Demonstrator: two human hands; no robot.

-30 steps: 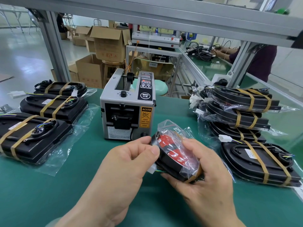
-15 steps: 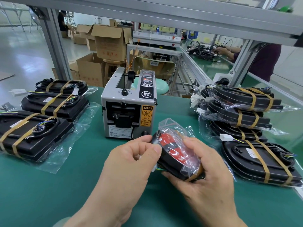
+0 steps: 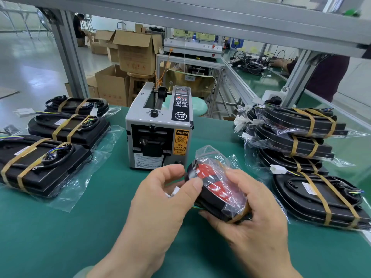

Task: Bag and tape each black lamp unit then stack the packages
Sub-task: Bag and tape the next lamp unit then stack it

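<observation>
Green mat [image 3: 60,237] below bagged lamp unit [image 3: 217,190]

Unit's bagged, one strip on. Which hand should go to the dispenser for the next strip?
Left, likely. The right hand cradles the bagged lamp from beneath; the left hand only pinches its rim and sits nearer the tape dispenser.

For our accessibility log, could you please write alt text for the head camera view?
A person's left hand and right hand grip a bagged lamp unit, black with a red face, over a green table. Behind it stands a tape dispenser; taped packages lie at left, and a stack of packages sits at right.
</observation>
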